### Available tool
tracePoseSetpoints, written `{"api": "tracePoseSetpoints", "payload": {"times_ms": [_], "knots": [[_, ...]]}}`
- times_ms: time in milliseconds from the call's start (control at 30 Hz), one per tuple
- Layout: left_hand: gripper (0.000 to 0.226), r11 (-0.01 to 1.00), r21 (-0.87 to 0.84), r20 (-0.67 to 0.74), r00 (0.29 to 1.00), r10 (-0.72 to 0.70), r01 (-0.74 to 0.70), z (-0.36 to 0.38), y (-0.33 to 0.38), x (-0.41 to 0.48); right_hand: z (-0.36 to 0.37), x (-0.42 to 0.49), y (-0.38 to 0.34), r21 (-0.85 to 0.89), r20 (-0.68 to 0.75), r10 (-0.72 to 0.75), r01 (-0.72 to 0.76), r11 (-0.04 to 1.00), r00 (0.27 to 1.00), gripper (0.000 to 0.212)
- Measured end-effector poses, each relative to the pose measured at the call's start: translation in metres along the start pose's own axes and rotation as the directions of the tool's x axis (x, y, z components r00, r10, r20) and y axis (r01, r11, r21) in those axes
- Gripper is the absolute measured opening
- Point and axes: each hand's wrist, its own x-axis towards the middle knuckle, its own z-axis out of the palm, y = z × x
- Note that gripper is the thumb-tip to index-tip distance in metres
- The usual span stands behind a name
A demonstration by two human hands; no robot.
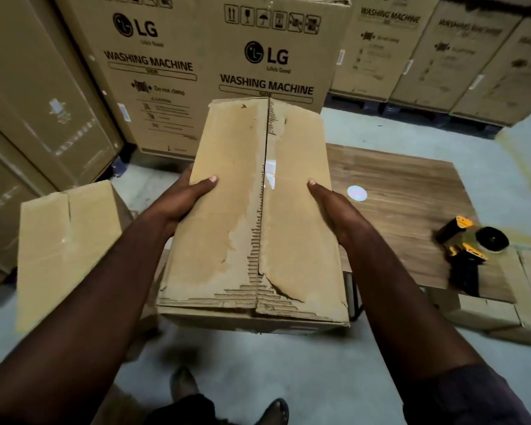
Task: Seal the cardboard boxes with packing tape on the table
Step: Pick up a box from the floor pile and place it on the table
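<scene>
Cardboard box (252,210), long and worn, is gripped between both hands with its near end out over the floor (288,363); whether its far end rests on anything cannot be told. Its two top flaps are folded shut and meet in a bare lengthwise seam (265,179). Along that seam the outer paper is torn away, baring the corrugated ribs, worst at the near end, and a small gap midway shows something white inside.

Left of the box stands a second box (65,240) with plain brown flaps. The left hand (181,197) holds the box's left edge, thumb (206,182) flat on the top flap, the fingers wrapped round the side out of sight. Behind the box rise washing-machine cartons (215,72). The right hand (334,210) holds the right edge the same way, thumb on top.

Right of the box lies the wood-grain bench (411,185), and further right a black-and-yellow tape dispenser (469,250) rests on it. Furthest right of the box, lower than the bench top, sits a low box (503,302).
</scene>
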Motion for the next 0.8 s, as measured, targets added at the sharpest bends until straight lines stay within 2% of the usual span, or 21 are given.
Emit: {"api": "tracePoseSetpoints", "payload": {"times_ms": [133,233,300,367,433,600,800], "knots": [[0.046,1.000,0.016,0.020,1.000,0.001,-0.001,0.052,0.004,0.005,-0.049,-0.002,0.001,0.025,-0.022,0.018,-0.017,1.000,1.000,0.034],[0.049,0.999,0.032,0.043,0.999,-0.014,0.012,0.082,0.004,0.019,-0.080,0.003,0.000,0.065,-0.057,-0.012,0.015,0.998,0.998,0.014],[0.052,0.999,0.036,0.065,0.998,-0.019,0.017,0.099,0.003,0.029,-0.098,0.010,0.002,0.078,-0.067,-0.005,0.011,0.997,0.998,0.019],[0.052,0.999,0.039,0.084,0.996,-0.020,0.017,0.119,0.002,0.045,-0.119,0.021,0.001,0.066,-0.090,-0.002,0.008,0.998,0.996,0.041],[0.052,0.999,0.031,0.099,0.995,-0.023,0.020,0.138,0.000,0.063,-0.138,0.034,-0.002,0.043,-0.128,-0.004,0.010,0.999,0.992,0.052],[0.057,1.000,0.018,0.112,0.994,-0.014,0.012,0.179,-0.002,0.114,-0.180,0.070,-0.018,-0.001,-0.170,0.033,-0.033,0.999,0.985,0.042],[0.053,1.000,0.002,0.155,0.988,-0.013,0.013,0.229,0.002,0.170,-0.226,0.108,-0.032,0.037,-0.200,0.067,-0.061,0.997,0.977,0.037]]}}
